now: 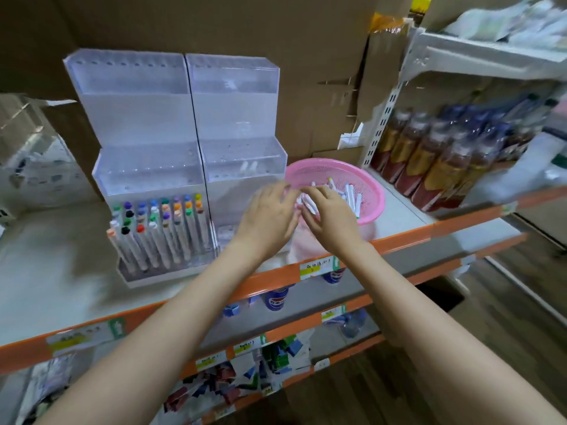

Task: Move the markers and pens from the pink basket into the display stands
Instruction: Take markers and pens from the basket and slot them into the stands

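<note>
The pink basket (372,191) sits between the right display stand (242,124) and a slotted shelf upright (380,127), with bottles (429,161) just beyond, so you can reach it from above or from the front. Your left hand (267,216) and right hand (329,216) crowd its near rim. In the left display stand (138,118), markers (159,231) fill the front rows and the upper tiers stand open. Cardboard boxes (306,56) wall off the back.

A shop: price-tagged shelves (405,239) (orange-edged) stocked with bottled drinks (435,161).

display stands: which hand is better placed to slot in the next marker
Left, likely: left hand lies nearer the clear acrylic display stands; right hand is over the pink plastic basket.
</note>
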Demonstrator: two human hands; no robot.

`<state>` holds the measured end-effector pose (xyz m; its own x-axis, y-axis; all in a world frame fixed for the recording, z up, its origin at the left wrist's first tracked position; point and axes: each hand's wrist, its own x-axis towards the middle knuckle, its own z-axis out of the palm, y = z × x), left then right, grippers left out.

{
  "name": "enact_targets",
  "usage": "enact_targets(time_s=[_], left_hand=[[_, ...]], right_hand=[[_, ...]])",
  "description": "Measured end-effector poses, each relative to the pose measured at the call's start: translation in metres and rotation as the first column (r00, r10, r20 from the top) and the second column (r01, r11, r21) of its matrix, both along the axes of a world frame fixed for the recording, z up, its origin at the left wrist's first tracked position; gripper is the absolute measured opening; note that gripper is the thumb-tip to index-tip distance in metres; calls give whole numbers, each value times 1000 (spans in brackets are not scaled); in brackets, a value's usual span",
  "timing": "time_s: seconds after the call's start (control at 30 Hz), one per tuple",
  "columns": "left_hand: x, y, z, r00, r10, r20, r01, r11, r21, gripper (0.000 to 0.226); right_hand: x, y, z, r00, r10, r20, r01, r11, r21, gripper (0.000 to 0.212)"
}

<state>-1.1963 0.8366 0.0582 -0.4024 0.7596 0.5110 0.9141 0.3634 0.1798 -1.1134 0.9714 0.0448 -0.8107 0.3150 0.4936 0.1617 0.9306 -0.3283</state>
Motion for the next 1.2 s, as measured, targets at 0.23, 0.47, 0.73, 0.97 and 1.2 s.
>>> enact_targets(time_s=[0.23, 0.47, 0.73, 0.97, 1.2], left_hand=[[-5, 76, -4, 991, -4, 133, 38, 966, -254, 28], [-29, 130, -5, 961, 248, 122, -132, 799, -586, 25], [-28, 149, -17, 895, 396, 205, -258, 834, -488, 18], [-36, 150, -23, 876, 430, 217, -300, 840, -452, 28], [-38, 146, -33, 893, 414, 176, -321, 860, -396, 36]], right_hand=[[-4, 69, -5, 977, -129, 168, 150, 982, -119, 28], [-32, 110, -12, 939, -92, 330, 153, 975, -163, 22], [-61, 126, -25, 884, -22, 466, 118, 977, -178, 20], [-59, 132, -32, 921, 30, 388, 93, 951, -295, 25], [-55, 132, -31, 948, 12, 318, 136, 888, -440, 21]])
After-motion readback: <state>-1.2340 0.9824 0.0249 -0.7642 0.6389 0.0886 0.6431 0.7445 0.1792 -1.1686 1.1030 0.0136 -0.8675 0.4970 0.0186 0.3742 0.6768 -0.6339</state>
